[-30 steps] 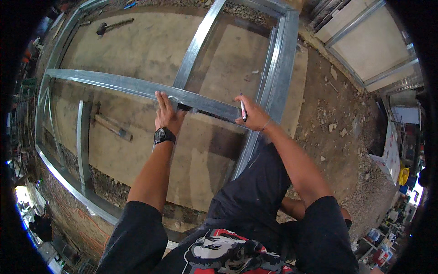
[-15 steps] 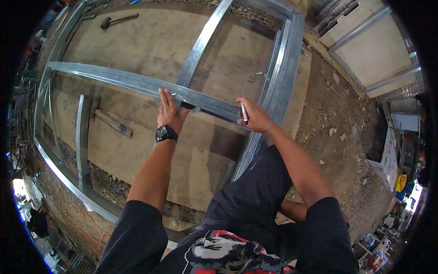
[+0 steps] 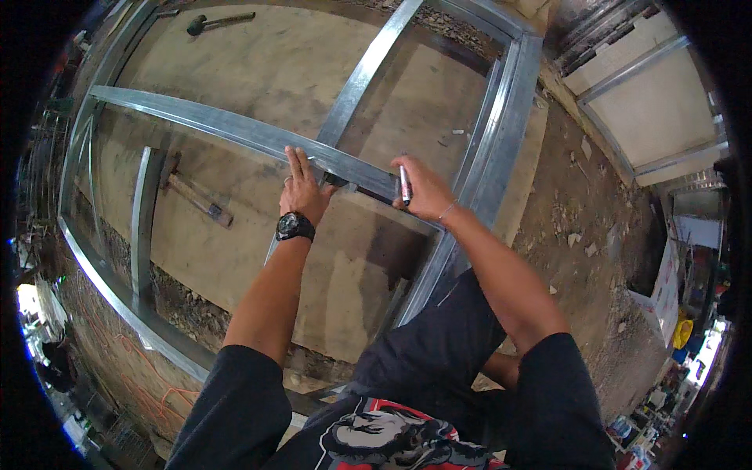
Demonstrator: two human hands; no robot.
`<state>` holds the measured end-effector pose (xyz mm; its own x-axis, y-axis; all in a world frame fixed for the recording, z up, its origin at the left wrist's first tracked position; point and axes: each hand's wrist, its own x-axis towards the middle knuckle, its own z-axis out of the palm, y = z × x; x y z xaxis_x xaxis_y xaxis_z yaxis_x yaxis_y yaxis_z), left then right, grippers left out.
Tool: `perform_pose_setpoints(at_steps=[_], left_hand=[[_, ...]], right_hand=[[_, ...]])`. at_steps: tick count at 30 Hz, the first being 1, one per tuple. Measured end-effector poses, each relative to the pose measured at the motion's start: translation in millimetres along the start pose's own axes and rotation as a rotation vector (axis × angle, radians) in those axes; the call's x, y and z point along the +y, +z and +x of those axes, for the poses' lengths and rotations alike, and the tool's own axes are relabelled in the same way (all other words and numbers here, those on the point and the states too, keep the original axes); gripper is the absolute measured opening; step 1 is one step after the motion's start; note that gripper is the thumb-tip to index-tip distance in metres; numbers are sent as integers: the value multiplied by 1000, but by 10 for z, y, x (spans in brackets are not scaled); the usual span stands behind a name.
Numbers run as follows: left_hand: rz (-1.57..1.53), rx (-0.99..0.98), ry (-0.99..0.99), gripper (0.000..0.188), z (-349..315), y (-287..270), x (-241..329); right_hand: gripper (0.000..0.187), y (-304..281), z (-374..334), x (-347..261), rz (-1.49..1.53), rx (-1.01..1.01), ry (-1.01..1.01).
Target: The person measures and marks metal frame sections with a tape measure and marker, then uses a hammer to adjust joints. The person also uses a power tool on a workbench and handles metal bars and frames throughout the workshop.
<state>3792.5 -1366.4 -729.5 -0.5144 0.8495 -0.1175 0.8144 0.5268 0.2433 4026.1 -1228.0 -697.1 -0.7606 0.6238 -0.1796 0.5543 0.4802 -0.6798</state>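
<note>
A long galvanized steel crossbar point(image 3: 227, 129) runs across a metal frame lying on the ground. My left hand point(image 3: 304, 192), with a black watch on its wrist, rests at the bar's near edge, its fingers stretched onto the metal and its thumb apart. Part of a narrow metal edge shows beside that wrist; the forearm hides the rest. My right hand point(image 3: 427, 190) is closed around a white marker pen point(image 3: 405, 185), held upright with its dark end down, over the right part of the crossbar. Another steel bar point(image 3: 368, 74) meets the crossbar from the far side.
The frame's right rail point(image 3: 501, 133) passes beside my right forearm. Inside the frame, a hammer point(image 3: 196, 200) and a black-headed mallet point(image 3: 223, 23) lie on board. A short steel stud point(image 3: 142, 223) stands off at left. Orange cord point(image 3: 160, 392) lies beyond the near-left rail; stones litter the dirt at right.
My right hand has slid a little left along the crossbar with the marker pen. The left hand stays at the same spot on the bar. The whole view has shifted slightly.
</note>
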Motion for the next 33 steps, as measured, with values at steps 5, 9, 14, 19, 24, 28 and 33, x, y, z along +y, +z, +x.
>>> perform_pose_setpoints(at_steps=[5,9,14,19,24,28,33], left_hand=[[-2,-18,-2,111,-32,-30,-18],[-7,-34,-5,111,-2,-54,66],[0,-41,-39,112,-60,-70,45],[60,178,106,100,-65,80,-39],[183,353,359,48,-75,49,17],[201,396,489,25,-127,202,74],[-130,384,491,25,-399,573,439]], right_hand=[[83,-5,194,-115,43,-54,45],[85,26,63,179,-37,-17,-17],[84,-337,-310,268,-265,-155,51],[82,-638,-810,241,-253,74,-35],[58,-1016,-1596,-18,251,755,11],[42,-1209,-2257,-90,377,930,-23],[41,-1186,-2760,-82,443,972,109]])
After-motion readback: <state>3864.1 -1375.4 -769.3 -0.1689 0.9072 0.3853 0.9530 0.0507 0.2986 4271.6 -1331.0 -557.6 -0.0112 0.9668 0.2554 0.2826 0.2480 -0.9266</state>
